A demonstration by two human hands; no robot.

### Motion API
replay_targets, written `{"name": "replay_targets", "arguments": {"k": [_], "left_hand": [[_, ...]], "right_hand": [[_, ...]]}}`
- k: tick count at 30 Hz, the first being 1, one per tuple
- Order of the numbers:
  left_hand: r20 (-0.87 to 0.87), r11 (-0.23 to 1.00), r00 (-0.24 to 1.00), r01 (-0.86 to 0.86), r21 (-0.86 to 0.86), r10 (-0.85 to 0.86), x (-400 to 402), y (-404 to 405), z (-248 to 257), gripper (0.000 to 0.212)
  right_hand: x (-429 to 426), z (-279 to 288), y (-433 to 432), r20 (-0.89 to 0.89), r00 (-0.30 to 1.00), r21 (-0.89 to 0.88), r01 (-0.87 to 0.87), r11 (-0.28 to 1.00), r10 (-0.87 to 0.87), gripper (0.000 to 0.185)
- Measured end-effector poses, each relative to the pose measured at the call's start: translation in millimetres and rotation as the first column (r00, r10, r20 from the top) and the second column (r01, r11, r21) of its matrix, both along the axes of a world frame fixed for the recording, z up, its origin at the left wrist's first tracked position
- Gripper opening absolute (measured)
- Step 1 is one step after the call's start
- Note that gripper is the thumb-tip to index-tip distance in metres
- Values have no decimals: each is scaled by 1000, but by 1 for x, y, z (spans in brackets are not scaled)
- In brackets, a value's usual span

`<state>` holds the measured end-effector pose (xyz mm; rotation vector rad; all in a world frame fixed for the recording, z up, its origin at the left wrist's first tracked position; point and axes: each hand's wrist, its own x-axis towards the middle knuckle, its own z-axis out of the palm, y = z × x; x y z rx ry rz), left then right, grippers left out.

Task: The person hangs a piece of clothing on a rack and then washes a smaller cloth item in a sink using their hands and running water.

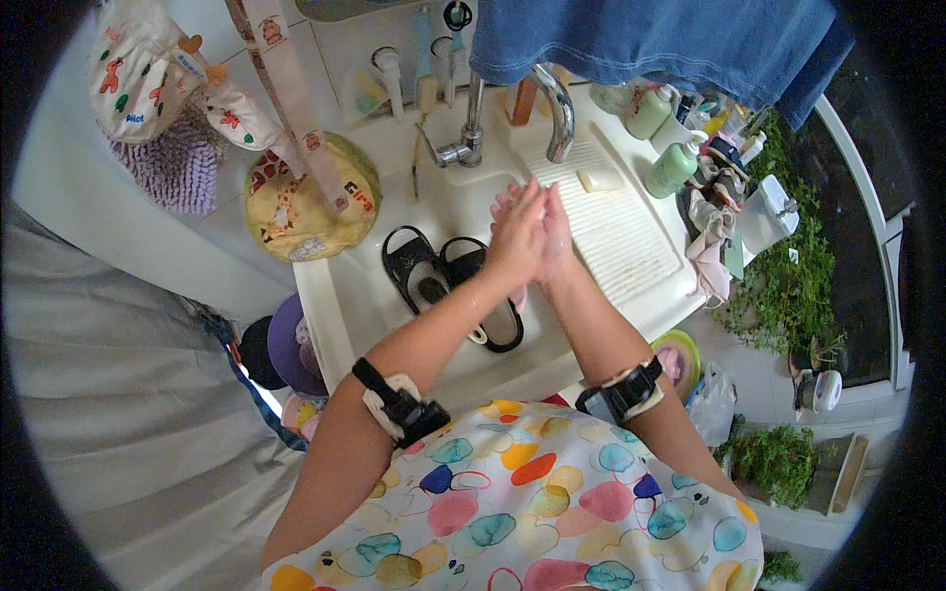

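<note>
My left hand (515, 235) and my right hand (558, 233) are pressed palm to palm over the white sink, below the chrome faucet spout (559, 118). Their skin looks wet, and neither hand shows an object in it. A pair of black slide sandals (414, 272) lies in the basin under my left forearm. A pale bar of soap (601, 180) rests on the sink's ribbed washboard (621, 244), just right of my fingers. The faucet lever (446, 154) is behind the basin. Whether water runs from the spout cannot be told.
Green pump bottles (671, 170) and small shoes (728, 181) crowd the right rim. Blue cloth (650, 44) hangs above the faucet. A yellow giraffe-print cloth (314, 199) hangs at the left, near a purple basin (292, 343). A toothbrush-like brush (425, 92) stands at the back wall.
</note>
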<state>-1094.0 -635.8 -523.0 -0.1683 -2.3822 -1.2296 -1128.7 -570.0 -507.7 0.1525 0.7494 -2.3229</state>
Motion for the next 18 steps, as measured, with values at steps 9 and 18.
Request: {"name": "replay_targets", "arguments": {"k": [9, 18], "left_hand": [[0, 969, 980, -197, 149, 199, -36, -37, -4, 40], [-175, 963, 984, 88, 255, -44, 21, 14, 0, 45]], "right_hand": [[27, 16, -19, -96, 987, -61, -139, 988, 132, 42], [-10, -1, -1, -58, 993, 96, 108, 989, -103, 45]]}}
